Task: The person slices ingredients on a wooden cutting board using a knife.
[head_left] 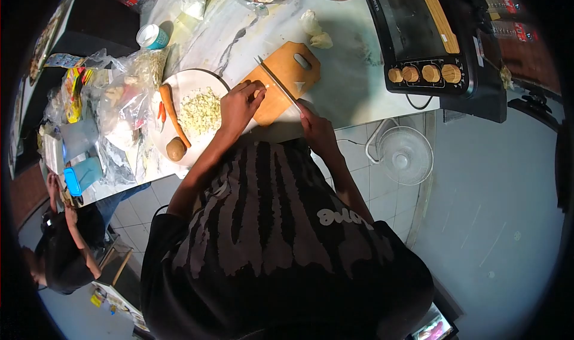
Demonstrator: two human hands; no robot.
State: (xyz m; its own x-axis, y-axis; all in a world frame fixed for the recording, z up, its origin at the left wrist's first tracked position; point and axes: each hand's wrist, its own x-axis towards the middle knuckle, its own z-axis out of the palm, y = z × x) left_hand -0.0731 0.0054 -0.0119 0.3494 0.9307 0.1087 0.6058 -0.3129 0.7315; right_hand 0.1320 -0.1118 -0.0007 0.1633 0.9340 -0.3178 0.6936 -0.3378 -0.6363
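Note:
My right hand [318, 130] is wrapped round the handle of a knife [278, 81], its blade slanting up and left across the wooden cutting board [299, 71]. My left hand [242, 105] is at the board's left side with fingers curled and drawn together. A tiny pale bit shows by its fingertips; what they hold, if anything, is too small to name. Left of that hand lies a large plate [158, 138] bearing diced pale vegetable [201, 111], a carrot [172, 116], red chillies [162, 113] and a brown potato-like vegetable [176, 149].
A toaster oven [424, 35] stands at the right. Pale peelings [315, 29] lie beyond the board, near two food-filled dishes at the back. Plastic bags [122, 95] and a lidded cup [152, 37] crowd the left. A fan [405, 156] is below; another person [69, 244] works at far left.

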